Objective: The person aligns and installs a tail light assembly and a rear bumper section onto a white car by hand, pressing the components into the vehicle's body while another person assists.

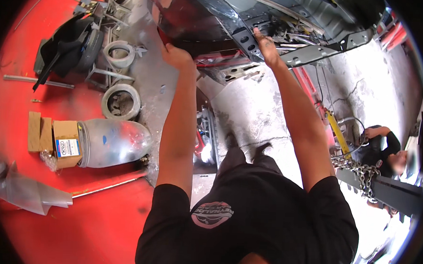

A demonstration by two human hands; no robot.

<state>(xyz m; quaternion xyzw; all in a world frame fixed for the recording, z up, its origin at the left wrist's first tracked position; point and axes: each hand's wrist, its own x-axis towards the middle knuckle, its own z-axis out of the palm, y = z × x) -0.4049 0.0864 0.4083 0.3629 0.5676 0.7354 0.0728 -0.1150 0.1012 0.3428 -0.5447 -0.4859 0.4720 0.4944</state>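
Observation:
Both my arms reach forward to the rear end of a stripped car body. My left hand (178,58) is closed on the lower edge of a glossy dark car body panel (190,32); its fingers are mostly hidden behind that edge. Further right, my right hand (266,45) grips a black metal flange with round holes (246,40), near the panel's right end. Beside that hand the open floor pan (315,18) holds loose metal strips (295,43). Below the panel hangs a torn, perforated metal part (233,75).
At left stand a clear plastic drum (114,144), a cardboard box (67,144), two pale rings (120,102) and black plastic trim (64,55) by a red surface. At right, a person (385,144) crouches beyond a yellow hydraulic ram (338,133) and a chain (367,176) on a dark beam.

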